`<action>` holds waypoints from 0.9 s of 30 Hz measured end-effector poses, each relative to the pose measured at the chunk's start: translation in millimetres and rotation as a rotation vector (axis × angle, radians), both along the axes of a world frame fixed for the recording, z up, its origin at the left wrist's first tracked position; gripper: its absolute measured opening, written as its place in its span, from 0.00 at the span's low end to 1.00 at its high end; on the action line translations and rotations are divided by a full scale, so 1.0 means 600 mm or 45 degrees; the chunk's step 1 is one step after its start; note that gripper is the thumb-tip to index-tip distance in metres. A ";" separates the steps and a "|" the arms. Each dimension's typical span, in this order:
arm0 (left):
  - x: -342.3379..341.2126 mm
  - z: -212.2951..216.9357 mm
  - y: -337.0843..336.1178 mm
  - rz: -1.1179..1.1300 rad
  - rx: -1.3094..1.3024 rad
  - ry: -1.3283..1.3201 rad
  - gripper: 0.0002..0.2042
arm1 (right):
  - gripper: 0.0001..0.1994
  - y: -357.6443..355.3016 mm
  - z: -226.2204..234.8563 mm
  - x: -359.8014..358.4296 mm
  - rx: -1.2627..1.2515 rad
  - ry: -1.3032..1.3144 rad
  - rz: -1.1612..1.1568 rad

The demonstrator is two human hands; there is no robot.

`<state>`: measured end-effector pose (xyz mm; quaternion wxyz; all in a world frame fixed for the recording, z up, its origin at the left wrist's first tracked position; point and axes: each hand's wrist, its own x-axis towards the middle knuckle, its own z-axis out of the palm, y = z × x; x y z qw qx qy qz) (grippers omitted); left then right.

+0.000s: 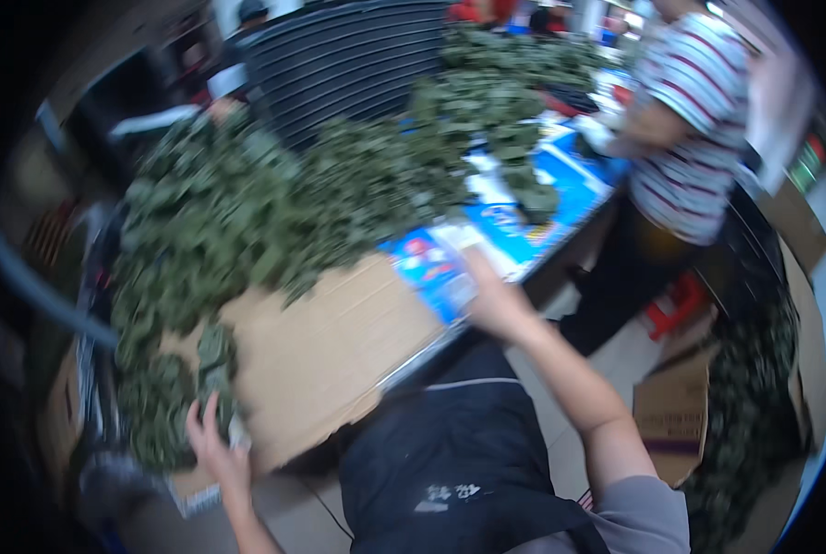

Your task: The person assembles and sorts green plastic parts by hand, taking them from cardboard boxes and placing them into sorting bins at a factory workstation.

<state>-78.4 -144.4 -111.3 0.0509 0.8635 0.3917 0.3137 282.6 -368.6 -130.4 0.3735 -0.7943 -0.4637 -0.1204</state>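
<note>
My left hand (215, 454) is at the near left of the table, its fingers apart against a short strand of green artificial leaves (217, 355). Something small and whitish shows by its thumb, too small to name. Over the blue printed sheet (431, 277), my right hand (498, 303) is stretched out and smeared by motion. A white, packet-like thing (459, 242) lies at its fingertips; whether the fingers grip it is not clear. Between the hands, a flat brown cardboard sheet (330, 332) covers the near part of the table.
Heaped leaf garlands (237, 212) run along the far side of the table. Behind them stands a large black ribbed bin (348, 69). A person in a striped shirt (685, 120) works at the right end. A cardboard box (676, 415) and more leaves (745, 434) sit at the lower right.
</note>
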 end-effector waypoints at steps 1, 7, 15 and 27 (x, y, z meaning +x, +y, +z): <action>0.007 0.001 0.002 -0.143 0.065 -0.013 0.26 | 0.29 0.024 0.013 -0.021 0.063 -0.085 0.338; 0.031 0.083 -0.076 -1.045 -0.105 -0.323 0.22 | 0.35 0.071 0.093 -0.169 0.211 -0.465 0.777; 0.040 -0.003 -0.074 -0.786 -0.570 -0.972 0.38 | 0.40 0.050 0.041 -0.215 -0.115 -0.057 1.079; 0.108 -0.049 -0.140 -0.768 -1.126 -1.007 0.58 | 0.42 0.087 0.032 -0.248 0.215 0.565 0.871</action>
